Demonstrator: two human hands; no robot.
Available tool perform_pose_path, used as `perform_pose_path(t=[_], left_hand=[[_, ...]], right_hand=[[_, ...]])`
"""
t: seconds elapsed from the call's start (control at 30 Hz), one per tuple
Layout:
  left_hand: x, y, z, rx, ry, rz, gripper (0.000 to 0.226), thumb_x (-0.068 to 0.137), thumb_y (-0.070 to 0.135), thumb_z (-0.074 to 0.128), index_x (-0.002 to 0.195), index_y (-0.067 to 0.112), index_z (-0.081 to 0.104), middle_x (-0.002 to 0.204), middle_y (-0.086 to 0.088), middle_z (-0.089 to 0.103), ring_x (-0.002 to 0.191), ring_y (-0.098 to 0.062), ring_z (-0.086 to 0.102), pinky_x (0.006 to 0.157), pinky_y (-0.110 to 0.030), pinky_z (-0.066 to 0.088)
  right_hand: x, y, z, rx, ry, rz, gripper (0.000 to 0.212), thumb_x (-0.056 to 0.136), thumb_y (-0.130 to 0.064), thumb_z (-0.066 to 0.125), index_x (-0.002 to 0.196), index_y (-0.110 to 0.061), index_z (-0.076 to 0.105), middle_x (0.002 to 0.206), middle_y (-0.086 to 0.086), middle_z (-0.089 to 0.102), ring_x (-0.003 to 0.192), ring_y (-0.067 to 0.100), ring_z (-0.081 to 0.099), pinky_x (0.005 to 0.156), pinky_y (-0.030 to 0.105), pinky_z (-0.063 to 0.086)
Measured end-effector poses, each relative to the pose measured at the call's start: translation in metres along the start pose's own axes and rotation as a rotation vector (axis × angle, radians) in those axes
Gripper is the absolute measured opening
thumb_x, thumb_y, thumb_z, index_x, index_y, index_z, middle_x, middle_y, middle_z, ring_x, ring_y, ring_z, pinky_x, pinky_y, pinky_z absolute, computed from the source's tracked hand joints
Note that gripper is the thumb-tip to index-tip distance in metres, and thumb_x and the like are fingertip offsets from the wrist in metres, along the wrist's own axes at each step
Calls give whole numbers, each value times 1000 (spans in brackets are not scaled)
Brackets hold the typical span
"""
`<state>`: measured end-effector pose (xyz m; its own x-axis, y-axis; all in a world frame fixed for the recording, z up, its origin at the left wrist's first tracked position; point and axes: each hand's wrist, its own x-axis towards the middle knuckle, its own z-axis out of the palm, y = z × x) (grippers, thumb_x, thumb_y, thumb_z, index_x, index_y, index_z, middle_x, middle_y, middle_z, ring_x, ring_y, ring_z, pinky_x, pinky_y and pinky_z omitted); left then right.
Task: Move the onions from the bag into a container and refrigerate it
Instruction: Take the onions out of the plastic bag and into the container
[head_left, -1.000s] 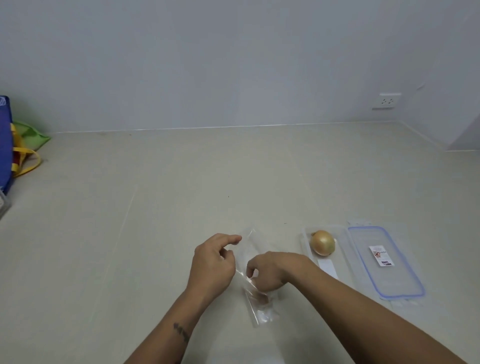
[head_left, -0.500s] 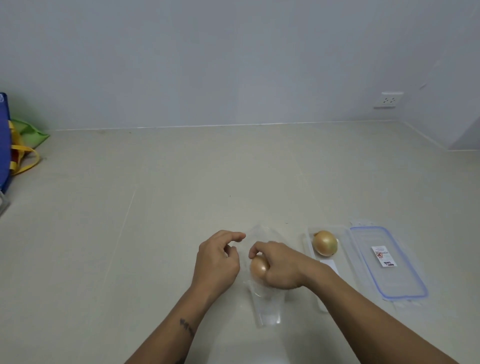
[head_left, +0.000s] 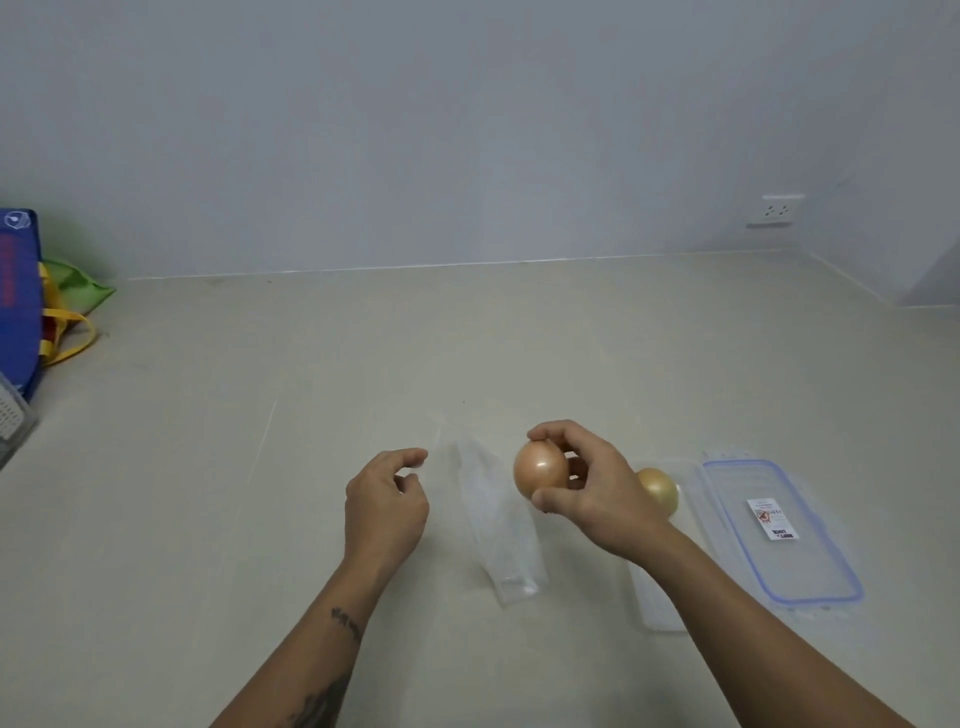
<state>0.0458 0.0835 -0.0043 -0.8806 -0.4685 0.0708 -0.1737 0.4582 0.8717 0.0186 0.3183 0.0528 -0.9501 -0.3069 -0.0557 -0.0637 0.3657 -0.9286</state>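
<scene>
My right hand (head_left: 592, 488) grips a round golden onion (head_left: 540, 470), half hiding a second onion (head_left: 660, 488) in the clear plastic container (head_left: 657, 603); my left hand (head_left: 387, 506) hangs loose, empty, beside the limp transparent bag (head_left: 501, 525).

Soft, even, dimmish light is coming from overhead — shadows staying faint. Small glare spot is showing on the held onion (head_left: 540, 470). Wide-angle bending at edges — overall slightly soft.

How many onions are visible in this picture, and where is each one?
2. One onion is held in the right hand, above the counter beside the clear bag. The other onion sits in the container, partly behind that hand. The bag looks empty.
</scene>
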Motion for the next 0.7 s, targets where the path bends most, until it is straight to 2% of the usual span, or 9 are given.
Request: perform_pose_path(t=[0.07, 0.2, 0.3, 0.4, 0.5, 0.57, 0.63, 0.7], left_hand=[[0, -12, -14, 16, 27, -25, 37, 87, 3, 51, 106, 28, 70, 106, 14, 69, 80, -3, 65, 81, -34, 58], [0, -40, -56, 79, 77, -97, 36, 87, 4, 50, 108, 25, 70, 114, 8, 69, 86, -7, 66, 83, -32, 56], [1, -54, -84, 133, 52, -154, 34, 89, 9, 50, 114, 22, 68, 119, 2, 67, 87, -6, 65, 77, -25, 50], [1, -55, -99, 226, 72, -150, 32, 88, 10, 51, 114, 21, 68, 124, -2, 63, 102, -18, 63, 88, -30, 48], [-3, -38, -97, 272, 207, -11, 31, 86, 8, 50, 105, 24, 68, 120, 1, 61, 100, -15, 59, 84, -29, 44], [-10, -16, -79, 241, 224, 133, 31, 86, 7, 49, 100, 28, 66, 111, 7, 61, 94, -10, 58, 81, -27, 43], [-24, 4, -49, 243, 128, 279, 30, 86, 5, 51, 99, 27, 66, 105, 12, 60, 94, -9, 59, 81, -25, 44], [-44, 17, -10, 249, -16, 382, 28, 86, 6, 53, 104, 23, 66, 108, 10, 60, 100, -11, 58, 86, -27, 46]], right_hand=[[-6, 7, 3, 94, 52, 22, 53, 63, -13, 76, 105, -43, 63, 115, -5, 61, 91, 25, 67, 75, 34, 59], [-20, 18, 4, 136, 73, 50, 56, 70, 1, 77, 104, -42, 65, 115, 1, 62, 90, 27, 68, 81, 42, 58], [-30, 24, 4, 154, 75, 54, 57, 71, 5, 77, 103, -41, 66, 112, 2, 63, 85, 28, 69, 77, 35, 58], [-40, 28, 1, 153, 81, 65, 57, 71, 6, 76, 106, -37, 65, 112, 2, 61, 87, 29, 69, 73, 29, 54], [-52, 32, -9, 149, 103, 84, 56, 71, 7, 75, 110, -33, 64, 115, 3, 59, 91, 30, 67, 73, 31, 55], [-60, 37, -18, 126, 134, 104, 56, 71, 6, 75, 110, -33, 64, 116, 2, 58, 94, 26, 66, 76, 34, 57], [-68, 44, -28, 77, 183, 123, 57, 70, 4, 75, 110, -34, 63, 118, 0, 59, 100, 22, 62, 81, 37, 58], [-73, 51, -39, 27, 241, 134, 58, 68, 4, 75, 110, -34, 62, 120, -5, 60, 103, 19, 60, 85, 40, 57]])
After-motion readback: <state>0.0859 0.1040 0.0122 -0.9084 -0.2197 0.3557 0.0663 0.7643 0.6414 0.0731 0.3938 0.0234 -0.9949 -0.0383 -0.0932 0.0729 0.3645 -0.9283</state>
